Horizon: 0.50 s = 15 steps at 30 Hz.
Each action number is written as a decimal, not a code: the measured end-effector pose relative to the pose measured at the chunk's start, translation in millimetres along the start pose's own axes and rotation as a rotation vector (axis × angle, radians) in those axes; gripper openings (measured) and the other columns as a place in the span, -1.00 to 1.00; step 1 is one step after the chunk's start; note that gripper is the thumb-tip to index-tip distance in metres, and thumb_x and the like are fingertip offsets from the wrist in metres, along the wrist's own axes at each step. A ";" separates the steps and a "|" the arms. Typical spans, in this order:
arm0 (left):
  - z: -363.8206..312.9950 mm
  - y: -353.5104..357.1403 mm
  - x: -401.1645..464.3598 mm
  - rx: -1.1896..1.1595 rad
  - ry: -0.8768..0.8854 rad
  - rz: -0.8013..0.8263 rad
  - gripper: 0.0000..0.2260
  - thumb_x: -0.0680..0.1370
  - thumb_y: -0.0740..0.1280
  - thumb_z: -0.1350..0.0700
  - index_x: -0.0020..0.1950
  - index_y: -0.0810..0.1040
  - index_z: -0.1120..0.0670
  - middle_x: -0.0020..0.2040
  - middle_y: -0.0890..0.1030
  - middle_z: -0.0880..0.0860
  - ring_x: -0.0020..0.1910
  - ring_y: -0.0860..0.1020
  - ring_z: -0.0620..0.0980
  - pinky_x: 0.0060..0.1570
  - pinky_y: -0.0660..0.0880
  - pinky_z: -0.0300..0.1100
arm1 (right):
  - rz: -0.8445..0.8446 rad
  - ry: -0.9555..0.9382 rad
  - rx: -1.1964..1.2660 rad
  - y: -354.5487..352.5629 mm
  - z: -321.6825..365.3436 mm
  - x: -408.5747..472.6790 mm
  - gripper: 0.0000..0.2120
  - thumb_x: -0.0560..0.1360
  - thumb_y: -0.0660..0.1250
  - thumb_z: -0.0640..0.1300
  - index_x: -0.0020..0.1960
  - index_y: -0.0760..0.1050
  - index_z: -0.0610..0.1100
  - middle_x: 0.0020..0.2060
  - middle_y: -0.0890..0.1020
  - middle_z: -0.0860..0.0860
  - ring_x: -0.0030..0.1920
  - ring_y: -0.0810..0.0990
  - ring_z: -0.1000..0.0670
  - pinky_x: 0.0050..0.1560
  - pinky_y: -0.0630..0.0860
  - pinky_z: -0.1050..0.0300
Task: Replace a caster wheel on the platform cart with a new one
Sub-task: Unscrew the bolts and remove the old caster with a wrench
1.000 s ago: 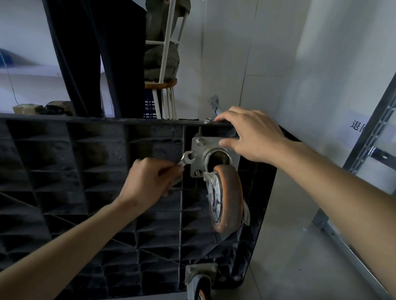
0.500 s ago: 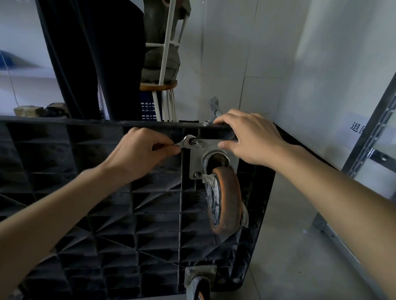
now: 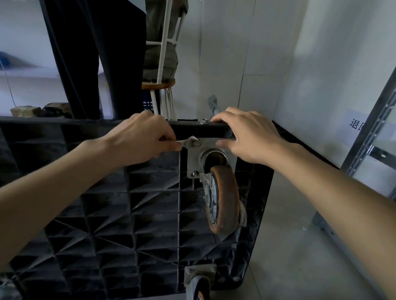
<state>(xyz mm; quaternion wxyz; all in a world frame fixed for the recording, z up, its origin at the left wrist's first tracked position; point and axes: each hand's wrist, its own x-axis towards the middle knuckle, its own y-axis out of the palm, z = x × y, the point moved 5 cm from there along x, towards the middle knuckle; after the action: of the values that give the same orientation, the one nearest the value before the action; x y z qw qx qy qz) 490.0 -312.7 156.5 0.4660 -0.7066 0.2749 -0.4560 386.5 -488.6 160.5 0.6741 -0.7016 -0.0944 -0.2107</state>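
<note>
From the head camera, we see the platform cart (image 3: 93, 188) tipped on its side on the floor (image 3: 289, 265), its ribbed black underside facing us. Near the cart's upper edge, the worn orange caster wheel (image 3: 223, 200) hangs from its metal mounting plate (image 3: 195, 159). Our left hand (image 3: 142, 140) pinches a small wrench (image 3: 188, 142), whose open end sits on the plate's upper-left bolt (image 3: 195, 144). Our right hand (image 3: 248, 135) curls over the cart's top edge, thumb pressing the plate. A second caster (image 3: 196, 293) shows at the lower edge. Behind the cart stands a person in dark trousers (image 3: 89, 44), beside a stool (image 3: 158, 86).
</note>
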 end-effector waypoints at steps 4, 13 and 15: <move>-0.9 8.8 -3.0 0.033 -0.008 -0.067 -0.76 0.57 0.37 -0.13 -0.13 0.71 -0.01 -0.39 0.59 -0.06 -0.41 0.58 -0.11 -0.28 0.59 -0.06 | -0.003 0.004 0.014 1.6 -1.1 0.8 -0.53 0.54 0.42 0.07 0.41 0.42 0.08 0.26 0.52 0.12 0.21 0.50 -0.08 0.02 0.21 0.15; -3.2 75.2 -30.8 -0.486 -0.284 -0.296 -0.70 0.60 0.39 0.01 -0.33 0.63 0.04 -0.46 0.63 -0.08 -0.49 0.60 -0.20 -0.43 0.47 -0.36 | -0.021 -0.011 0.014 3.0 -1.6 0.8 -0.52 0.53 0.42 0.08 0.41 0.42 0.07 0.27 0.52 0.10 0.23 0.51 -0.09 0.12 0.32 0.10; -12.6 86.3 -36.2 -0.611 -0.324 -0.295 -0.69 0.62 0.36 0.01 -0.30 0.64 0.08 -0.42 0.66 -0.06 -0.44 0.64 -0.15 -0.39 0.53 -0.31 | -0.024 -0.007 0.017 2.7 -2.4 -0.2 -0.52 0.54 0.42 0.08 0.41 0.41 0.07 0.27 0.52 0.10 0.23 0.51 -0.08 0.07 0.26 0.13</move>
<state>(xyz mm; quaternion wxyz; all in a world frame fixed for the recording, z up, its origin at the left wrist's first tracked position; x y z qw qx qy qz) 466.2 -324.1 65.9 0.2006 -0.9081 0.2161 -0.2973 387.0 -491.1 158.0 0.6771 -0.6955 -0.1067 -0.2154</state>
